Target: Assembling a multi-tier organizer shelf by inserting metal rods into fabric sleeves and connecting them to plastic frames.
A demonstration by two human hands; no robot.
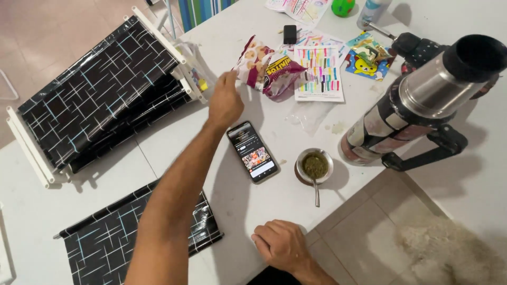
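Crinkly snack bag (266, 66), maroon and white foil with pictures of biscuits, lying open-mouthed and slumped on the white table (459, 179) toward its far edge, touching the striped colouring sheet (319, 71) beside it. Probably very light, soft and noisy to the touch, slick on the outside, contents brittle; best pinched at the crumpled top edge rather than squeezed across the belly.

Left hand (224, 103) stretched out over the table, fingertips at the bag's near-left edge, fingers loosely curled; whether pinching the foil or only brushing it, cannot tell. Right hand (282, 245) resting knuckles-up on the near edge of the table, closed loosely, holding nothing visible.

Just below the reaching hand, a smartphone (252, 152) lying face up with the screen lit. Beside it, toward the near edge, a metal mate cup (315, 165) full of green herb, with a straw sticking out. To the right, a steel thermos flask (422, 97) leaning in a black stand. Left side taken by black patterned film stretched on white frames (100, 89), with another roll (121, 237) at the near left corner
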